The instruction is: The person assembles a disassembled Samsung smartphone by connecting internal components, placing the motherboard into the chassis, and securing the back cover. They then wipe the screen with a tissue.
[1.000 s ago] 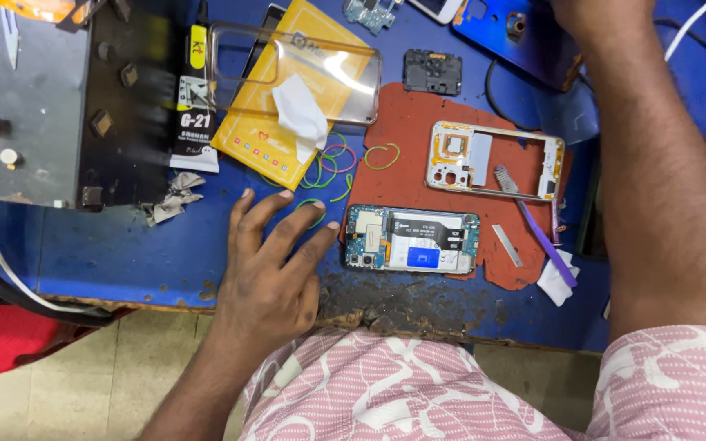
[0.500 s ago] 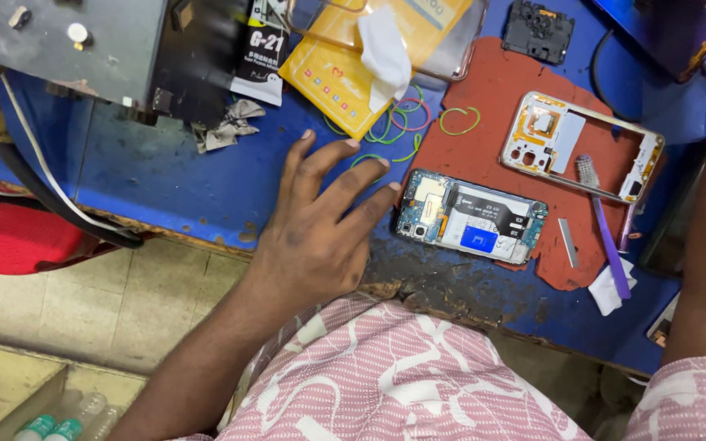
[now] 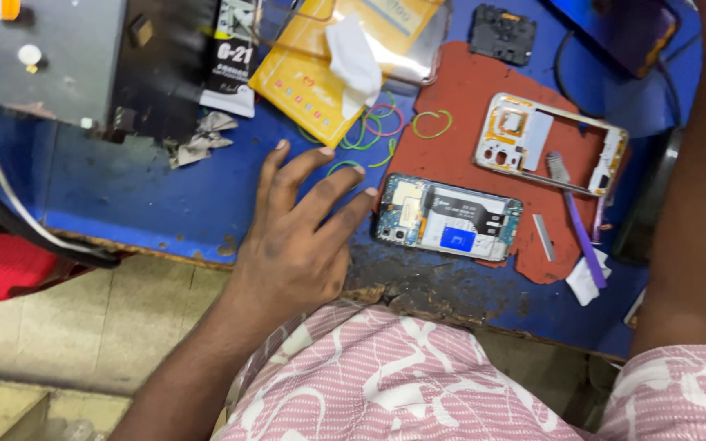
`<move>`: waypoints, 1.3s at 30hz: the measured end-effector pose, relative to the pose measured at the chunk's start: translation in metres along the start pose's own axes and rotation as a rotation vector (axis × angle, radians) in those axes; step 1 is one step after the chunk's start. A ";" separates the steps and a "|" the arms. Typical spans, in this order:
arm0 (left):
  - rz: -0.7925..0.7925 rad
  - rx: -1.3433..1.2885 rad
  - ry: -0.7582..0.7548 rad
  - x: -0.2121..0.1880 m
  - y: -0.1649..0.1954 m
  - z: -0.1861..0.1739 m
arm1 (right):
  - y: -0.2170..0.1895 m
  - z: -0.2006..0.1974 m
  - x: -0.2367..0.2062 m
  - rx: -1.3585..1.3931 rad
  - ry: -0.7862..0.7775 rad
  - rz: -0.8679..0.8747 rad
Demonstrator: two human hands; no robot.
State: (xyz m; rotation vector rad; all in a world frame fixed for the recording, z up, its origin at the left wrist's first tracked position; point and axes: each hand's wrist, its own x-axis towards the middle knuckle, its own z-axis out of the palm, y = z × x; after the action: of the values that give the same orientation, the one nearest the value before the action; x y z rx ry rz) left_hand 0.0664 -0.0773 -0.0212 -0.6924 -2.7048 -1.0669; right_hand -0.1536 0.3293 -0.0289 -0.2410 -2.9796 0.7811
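Left hand: our left hand (image 3: pixel 300 233), frame centre, lies flat, fingers spread, gripping nothing.
Nearest item: opened phone (image 3: pixel 449 219), just right of its fingertips.

The left hand (image 3: pixel 300 224) rests flat on the blue table (image 3: pixel 149 196), fingers spread, fingertips just beside an opened phone (image 3: pixel 449 216) on a red mat (image 3: pixel 467 106). Rubber bands (image 3: pixel 373 126) lie nearby.

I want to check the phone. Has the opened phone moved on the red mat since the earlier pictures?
No. The opened phone lies at the same lower-left edge of the red mat; only the camera shifted.
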 end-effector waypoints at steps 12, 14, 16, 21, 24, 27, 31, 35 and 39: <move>0.038 -0.019 0.032 -0.002 0.002 0.003 | -0.014 -0.008 -0.136 1.686 -0.830 -0.079; 0.053 -0.025 0.046 -0.003 0.002 0.002 | -0.050 -0.004 -0.166 1.743 -0.869 -0.101; 0.058 -0.035 0.058 -0.003 0.002 0.000 | -0.089 -0.007 -0.194 1.769 -0.873 -0.090; 0.050 -0.081 0.073 -0.003 0.002 -0.005 | -0.139 -0.029 -0.259 1.464 -0.819 -0.202; 0.034 -0.080 0.058 -0.005 0.000 -0.003 | -0.152 -0.012 -0.250 1.552 -1.443 -0.659; 0.028 -0.086 0.062 -0.008 -0.003 0.000 | -0.173 -0.012 -0.247 1.322 -1.197 -0.620; 0.014 -0.150 0.097 -0.012 -0.008 -0.003 | -0.187 -0.013 -0.248 0.629 -0.452 -0.331; 0.020 -0.179 0.111 -0.013 -0.011 -0.005 | -0.154 0.027 -0.251 0.019 -0.181 -0.644; 0.019 -0.203 0.124 -0.015 -0.013 -0.004 | -0.131 0.045 -0.260 -0.143 -0.104 -0.784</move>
State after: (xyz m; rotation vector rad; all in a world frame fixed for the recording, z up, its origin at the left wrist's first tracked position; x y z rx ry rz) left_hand 0.0732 -0.0939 -0.0308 -0.6574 -2.5049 -1.3451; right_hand 0.0810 0.1524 -0.0062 0.9264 -2.8226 0.4806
